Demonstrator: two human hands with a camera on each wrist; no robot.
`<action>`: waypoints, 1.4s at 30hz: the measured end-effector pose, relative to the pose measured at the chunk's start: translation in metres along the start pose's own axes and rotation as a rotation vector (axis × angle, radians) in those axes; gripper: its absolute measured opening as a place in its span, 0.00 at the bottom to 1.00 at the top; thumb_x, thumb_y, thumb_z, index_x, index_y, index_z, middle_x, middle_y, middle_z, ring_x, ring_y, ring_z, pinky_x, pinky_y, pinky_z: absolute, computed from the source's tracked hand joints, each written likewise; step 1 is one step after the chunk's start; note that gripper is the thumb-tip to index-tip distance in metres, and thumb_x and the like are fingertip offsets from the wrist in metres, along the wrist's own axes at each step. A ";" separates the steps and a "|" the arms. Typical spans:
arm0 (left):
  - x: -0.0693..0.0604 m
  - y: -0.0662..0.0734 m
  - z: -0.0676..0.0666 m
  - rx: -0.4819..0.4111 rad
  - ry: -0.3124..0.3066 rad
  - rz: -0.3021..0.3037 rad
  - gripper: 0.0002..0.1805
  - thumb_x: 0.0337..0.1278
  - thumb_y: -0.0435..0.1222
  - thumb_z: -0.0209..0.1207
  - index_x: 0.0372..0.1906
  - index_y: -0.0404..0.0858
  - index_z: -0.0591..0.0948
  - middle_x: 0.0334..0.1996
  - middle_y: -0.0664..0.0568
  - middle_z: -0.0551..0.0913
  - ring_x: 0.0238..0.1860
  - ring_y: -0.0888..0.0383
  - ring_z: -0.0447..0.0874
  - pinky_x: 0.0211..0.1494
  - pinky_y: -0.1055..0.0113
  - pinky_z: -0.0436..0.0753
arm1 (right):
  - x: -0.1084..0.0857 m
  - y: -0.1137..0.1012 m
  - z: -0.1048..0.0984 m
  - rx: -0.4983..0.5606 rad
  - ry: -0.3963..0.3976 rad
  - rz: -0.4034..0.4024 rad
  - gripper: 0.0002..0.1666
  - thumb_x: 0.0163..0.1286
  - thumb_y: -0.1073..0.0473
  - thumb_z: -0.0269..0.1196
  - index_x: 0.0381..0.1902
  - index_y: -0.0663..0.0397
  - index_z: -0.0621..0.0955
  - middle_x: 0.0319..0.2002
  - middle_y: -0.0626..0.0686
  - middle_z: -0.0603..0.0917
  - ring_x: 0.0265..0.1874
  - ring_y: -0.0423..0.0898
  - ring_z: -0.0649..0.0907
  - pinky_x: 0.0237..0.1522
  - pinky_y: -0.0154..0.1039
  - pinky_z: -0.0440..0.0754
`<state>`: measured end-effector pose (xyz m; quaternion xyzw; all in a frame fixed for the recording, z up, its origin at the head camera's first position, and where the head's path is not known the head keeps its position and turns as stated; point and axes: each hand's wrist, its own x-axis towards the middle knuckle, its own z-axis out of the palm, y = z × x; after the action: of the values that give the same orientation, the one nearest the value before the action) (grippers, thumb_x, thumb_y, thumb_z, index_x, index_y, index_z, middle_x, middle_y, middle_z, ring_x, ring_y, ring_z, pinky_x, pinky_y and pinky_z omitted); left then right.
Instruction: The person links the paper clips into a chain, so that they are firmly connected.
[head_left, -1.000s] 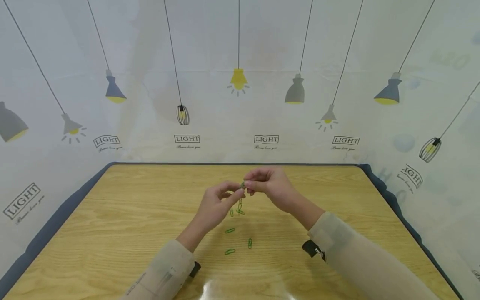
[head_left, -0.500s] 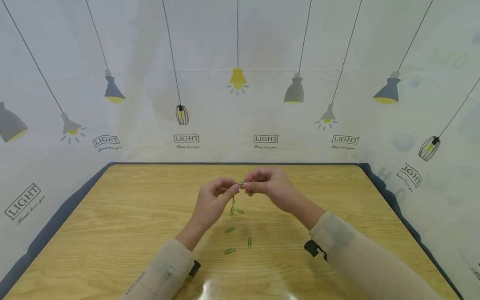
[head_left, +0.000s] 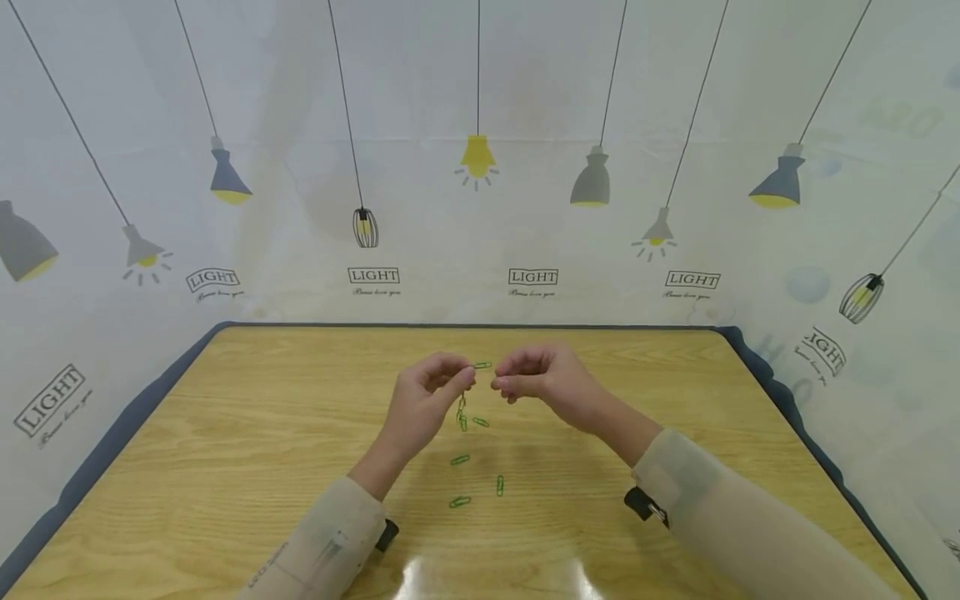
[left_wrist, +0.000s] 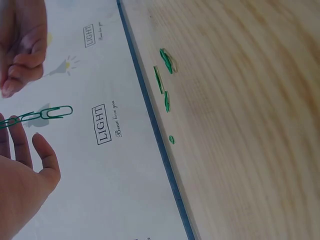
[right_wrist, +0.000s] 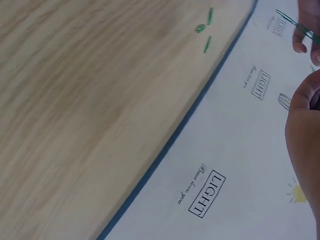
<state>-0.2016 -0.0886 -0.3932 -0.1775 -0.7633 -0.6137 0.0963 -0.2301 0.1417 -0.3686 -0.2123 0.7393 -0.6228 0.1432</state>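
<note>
My left hand (head_left: 427, 404) pinches a chain of linked green paper clips between thumb and fingers, raised above the table. One paper clip (head_left: 483, 365) of it sticks out to the right past the fingertips. The rest of the chain (head_left: 461, 406) dangles below the hand. In the left wrist view, linked clips (left_wrist: 55, 112) run across the fingers. Just right of the protruding clip, my right hand (head_left: 551, 383) hovers apart from it, fingers loosely bent, and nothing shows in its grasp. The right wrist view has this hand (right_wrist: 305, 130) at its edge, partly cut off.
On the wooden table (head_left: 300, 417) below lie several loose green paper clips, among them one clip (head_left: 481, 422) near the dangling chain, another (head_left: 460, 460) closer, then two more clips (head_left: 500, 486). A white printed backdrop (head_left: 420, 183) stands round the table's far and side edges.
Both hands were together at a paper clip. The right hand has let go and drawn away rightward. The left hand has shifted slightly left, carrying the dangling chain.
</note>
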 end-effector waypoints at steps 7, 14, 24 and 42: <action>-0.001 -0.001 -0.001 0.000 -0.001 -0.002 0.09 0.77 0.40 0.63 0.47 0.38 0.87 0.42 0.44 0.89 0.43 0.59 0.87 0.55 0.64 0.86 | -0.011 0.025 0.006 -0.118 -0.104 0.069 0.12 0.75 0.59 0.70 0.50 0.62 0.87 0.44 0.56 0.90 0.43 0.48 0.87 0.55 0.54 0.88; -0.003 -0.003 -0.001 -0.009 -0.003 -0.004 0.11 0.77 0.40 0.62 0.47 0.36 0.86 0.43 0.43 0.89 0.44 0.58 0.88 0.54 0.66 0.87 | -0.018 0.053 0.013 -0.276 -0.219 0.098 0.15 0.75 0.58 0.69 0.55 0.59 0.87 0.55 0.61 0.89 0.49 0.45 0.85 0.53 0.40 0.86; -0.006 -0.004 -0.002 -0.038 -0.003 -0.021 0.12 0.77 0.39 0.62 0.48 0.33 0.85 0.44 0.38 0.88 0.44 0.58 0.87 0.53 0.64 0.88 | -0.026 0.080 0.010 -0.310 -0.292 0.152 0.14 0.71 0.59 0.73 0.53 0.51 0.89 0.55 0.55 0.83 0.44 0.46 0.80 0.47 0.36 0.81; -0.009 -0.009 -0.005 -0.078 0.024 -0.037 0.10 0.75 0.36 0.63 0.48 0.31 0.85 0.44 0.36 0.88 0.43 0.56 0.89 0.51 0.67 0.89 | -0.018 0.084 0.013 -0.376 -0.342 0.091 0.10 0.65 0.59 0.78 0.44 0.46 0.93 0.54 0.52 0.77 0.45 0.45 0.78 0.47 0.34 0.79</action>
<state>-0.1972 -0.0964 -0.4032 -0.1597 -0.7407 -0.6467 0.0873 -0.2192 0.1505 -0.4546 -0.3039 0.8159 -0.4223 0.2523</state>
